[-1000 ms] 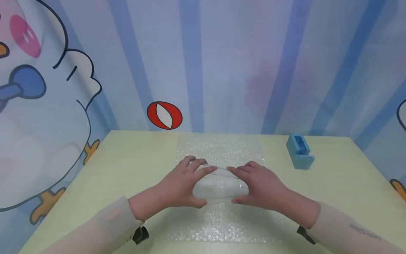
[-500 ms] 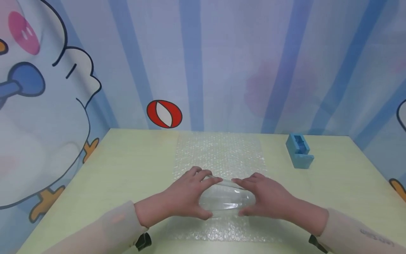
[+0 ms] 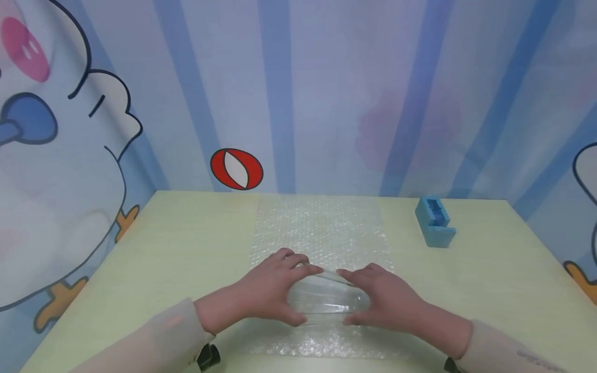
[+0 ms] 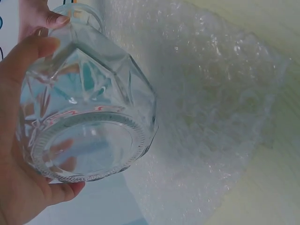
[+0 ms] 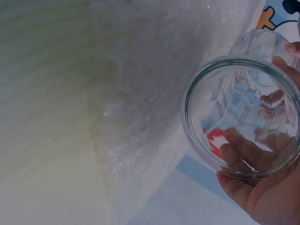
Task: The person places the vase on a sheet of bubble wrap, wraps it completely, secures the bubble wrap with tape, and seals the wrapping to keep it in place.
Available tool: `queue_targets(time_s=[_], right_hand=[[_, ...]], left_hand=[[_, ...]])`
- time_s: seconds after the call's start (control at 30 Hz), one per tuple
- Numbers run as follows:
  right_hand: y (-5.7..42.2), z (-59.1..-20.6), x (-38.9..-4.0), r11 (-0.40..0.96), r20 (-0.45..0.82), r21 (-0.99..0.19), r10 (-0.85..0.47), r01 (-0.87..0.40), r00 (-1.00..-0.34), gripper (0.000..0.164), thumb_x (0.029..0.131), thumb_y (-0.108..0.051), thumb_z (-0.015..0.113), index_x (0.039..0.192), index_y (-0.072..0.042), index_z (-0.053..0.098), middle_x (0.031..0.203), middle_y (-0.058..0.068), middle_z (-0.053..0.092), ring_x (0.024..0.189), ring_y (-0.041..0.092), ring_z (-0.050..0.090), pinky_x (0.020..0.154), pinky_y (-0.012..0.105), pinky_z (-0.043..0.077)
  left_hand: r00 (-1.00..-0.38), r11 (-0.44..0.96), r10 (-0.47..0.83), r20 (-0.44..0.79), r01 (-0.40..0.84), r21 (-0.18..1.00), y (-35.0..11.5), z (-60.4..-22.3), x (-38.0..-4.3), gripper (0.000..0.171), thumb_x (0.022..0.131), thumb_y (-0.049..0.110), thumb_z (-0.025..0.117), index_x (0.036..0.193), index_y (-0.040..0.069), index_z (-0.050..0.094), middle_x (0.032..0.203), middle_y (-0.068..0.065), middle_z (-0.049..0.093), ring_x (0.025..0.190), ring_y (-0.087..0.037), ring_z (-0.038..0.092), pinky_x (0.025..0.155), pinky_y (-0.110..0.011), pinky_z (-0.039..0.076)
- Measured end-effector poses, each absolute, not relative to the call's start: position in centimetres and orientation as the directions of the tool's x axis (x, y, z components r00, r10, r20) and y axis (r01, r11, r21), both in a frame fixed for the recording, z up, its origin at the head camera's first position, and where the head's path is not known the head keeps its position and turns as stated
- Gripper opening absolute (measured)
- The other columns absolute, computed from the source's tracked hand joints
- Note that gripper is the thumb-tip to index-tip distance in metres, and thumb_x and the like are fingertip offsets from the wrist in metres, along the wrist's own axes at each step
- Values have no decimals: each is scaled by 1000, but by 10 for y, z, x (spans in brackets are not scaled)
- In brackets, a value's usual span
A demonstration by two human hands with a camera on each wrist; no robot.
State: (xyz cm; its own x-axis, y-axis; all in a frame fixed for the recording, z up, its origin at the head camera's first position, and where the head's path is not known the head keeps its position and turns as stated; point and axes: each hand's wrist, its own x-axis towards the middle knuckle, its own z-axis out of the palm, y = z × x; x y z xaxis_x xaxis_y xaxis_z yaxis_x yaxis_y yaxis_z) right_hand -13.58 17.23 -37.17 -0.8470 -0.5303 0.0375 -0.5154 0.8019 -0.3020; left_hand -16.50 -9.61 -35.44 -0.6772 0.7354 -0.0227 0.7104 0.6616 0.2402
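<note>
A clear glass jar with faceted sides lies sideways between both hands, over a sheet of bubble wrap. My left hand grips the end with the thick ribbed base, thumb and fingers curled around it. The wide round mouth is at the other end, where my right hand holds the jar near the rim. Fingers show through the glass in the right wrist view. Whether the jar touches the wrap, I cannot tell.
A blue tape dispenser stands on the pale yellow table, right of the bubble wrap near the back edge. Behind the table rises a blue striped backdrop with printed cartoon figures.
Both hands have brought the jar lower in the head view, toward the near part of the bubble wrap, mostly in the first half second. Their grip looks the same.
</note>
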Motion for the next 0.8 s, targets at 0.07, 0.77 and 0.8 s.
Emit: queue_targets(time_s=[0.07, 0.77, 0.8], right_hand=[[169, -371, -135, 808, 25, -309, -520, -501, -854, 86, 75, -58, 83, 144, -14, 59, 125, 1, 74, 103, 18, 63, 83, 37, 58], [166, -376, -137, 805, 55, -288, -527, -519, -848, 84, 77, -62, 80, 142, -14, 59, 123, 4, 73, 103, 21, 63, 85, 42, 57], [165, -377, -136, 805, 59, -284, -528, -521, -847, 83, 77, -62, 80, 142, -14, 60, 122, 3, 73, 102, 21, 63, 84, 42, 57]], left_hand=[[-670, 657, 741, -35, 713, 246, -98, -353, -166, 78, 78, 46, 83, 147, 26, 54, 145, -5, 58, 133, -27, 50, 112, -50, 47], [-680, 652, 733, 11, 707, 274, -101, -358, -172, 77, 75, 48, 86, 143, 25, 58, 136, -3, 61, 129, -25, 53, 109, -47, 50], [-678, 651, 735, 12, 711, 266, -102, -358, -171, 77, 76, 48, 86, 143, 25, 58, 136, -3, 61, 129, -25, 53, 109, -47, 50]])
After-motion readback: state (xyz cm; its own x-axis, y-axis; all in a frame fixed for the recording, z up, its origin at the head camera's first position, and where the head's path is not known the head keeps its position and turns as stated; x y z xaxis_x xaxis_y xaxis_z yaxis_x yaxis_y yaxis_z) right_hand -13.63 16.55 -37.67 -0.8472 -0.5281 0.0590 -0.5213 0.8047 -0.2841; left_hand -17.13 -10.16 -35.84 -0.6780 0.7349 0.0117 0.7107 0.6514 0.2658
